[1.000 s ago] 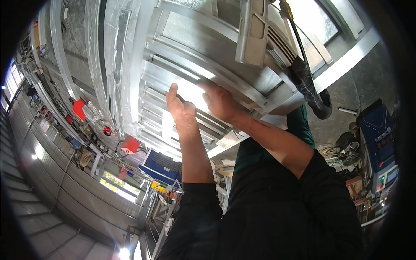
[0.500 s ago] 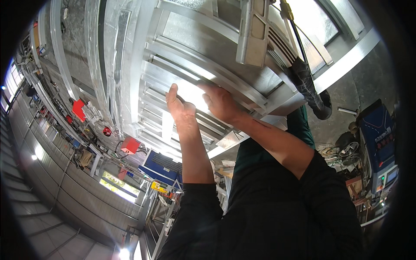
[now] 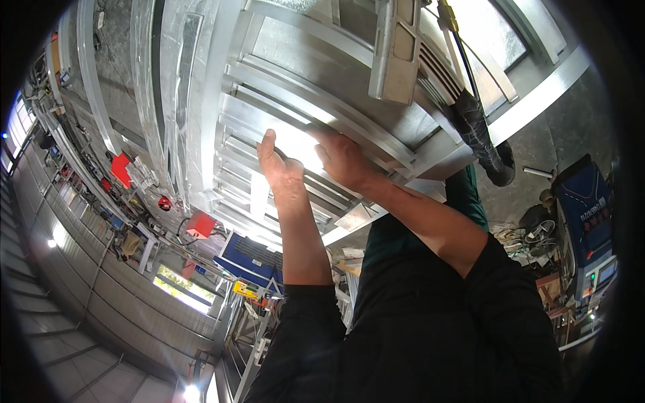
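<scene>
A wide, shiny flat metal bar (image 3: pixel 243 121) lies across a silver metal frame (image 3: pixel 213 121) in front of me. My left hand (image 3: pixel 281 168) is at its near edge, thumb raised along the top face and the other fingers hidden, seemingly curled under it. To the right, my right hand (image 3: pixel 346 161) grips the same bar from above. Its thumb and index finger point left and the remaining fingers are out of sight. Strong glare between the hands washes out part of the bar's surface.
A cast metal tool head (image 3: pixel 395 57) and a black-wrapped handle (image 3: pixel 478 131) rest over the frame's far right. Long metal profiles (image 3: pixel 144 74) run along the left. Beyond the near left corner are a red box (image 3: pixel 200 226) and a blue machine (image 3: pixel 245 258); another blue machine (image 3: pixel 583 215) stands at right.
The view has shifted very slightly. Both hands keep their places on the bar.
</scene>
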`<state>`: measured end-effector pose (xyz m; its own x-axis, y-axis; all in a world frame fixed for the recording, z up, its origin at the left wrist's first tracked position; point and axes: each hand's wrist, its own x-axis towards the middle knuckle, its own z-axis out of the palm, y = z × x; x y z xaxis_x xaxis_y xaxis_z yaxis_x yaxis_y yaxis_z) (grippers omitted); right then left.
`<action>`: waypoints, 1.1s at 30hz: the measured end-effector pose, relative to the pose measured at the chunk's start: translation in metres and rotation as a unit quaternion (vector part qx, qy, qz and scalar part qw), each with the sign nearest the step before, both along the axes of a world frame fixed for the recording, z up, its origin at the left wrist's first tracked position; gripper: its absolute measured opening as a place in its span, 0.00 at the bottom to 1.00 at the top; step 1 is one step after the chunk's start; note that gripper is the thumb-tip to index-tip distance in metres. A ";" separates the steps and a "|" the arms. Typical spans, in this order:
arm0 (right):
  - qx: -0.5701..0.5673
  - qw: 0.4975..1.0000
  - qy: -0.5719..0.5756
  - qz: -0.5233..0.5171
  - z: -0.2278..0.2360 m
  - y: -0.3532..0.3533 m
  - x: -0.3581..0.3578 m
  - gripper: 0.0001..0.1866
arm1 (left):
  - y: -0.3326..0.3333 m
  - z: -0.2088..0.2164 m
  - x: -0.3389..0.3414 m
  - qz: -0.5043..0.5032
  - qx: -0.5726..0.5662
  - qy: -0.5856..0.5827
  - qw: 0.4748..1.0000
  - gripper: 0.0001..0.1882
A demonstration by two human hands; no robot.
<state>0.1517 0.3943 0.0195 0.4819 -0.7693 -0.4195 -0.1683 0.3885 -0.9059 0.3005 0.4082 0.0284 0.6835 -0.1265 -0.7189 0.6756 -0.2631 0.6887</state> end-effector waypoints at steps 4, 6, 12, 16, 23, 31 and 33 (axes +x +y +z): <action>-0.016 1.000 0.003 -0.024 0.001 0.000 0.001 0.18 | 0.000 -0.001 0.000 0.008 0.009 -0.003 1.000 0.14; -0.018 1.000 0.003 -0.026 0.001 0.001 0.001 0.18 | 0.000 -0.002 0.001 0.005 0.006 0.000 1.000 0.14; -0.012 1.000 -0.008 -0.004 -0.003 0.002 0.000 0.21 | 0.000 -0.003 0.001 0.007 0.009 0.000 1.000 0.14; -0.024 0.999 0.036 0.010 0.002 0.002 -0.001 0.22 | -0.002 -0.001 0.001 0.031 0.029 0.007 0.999 0.15; -0.108 0.986 0.032 0.123 0.105 -0.032 -0.108 0.22 | -0.008 0.003 -0.008 -0.019 -0.030 -0.018 0.999 0.15; -0.253 0.911 0.303 0.122 0.128 -0.158 -0.200 0.26 | -0.006 -0.001 -0.010 -0.004 -0.109 0.032 0.993 0.15; -0.302 0.871 0.337 0.190 0.113 -0.157 -0.191 0.32 | -0.007 -0.005 -0.010 0.002 -0.107 0.019 0.994 0.19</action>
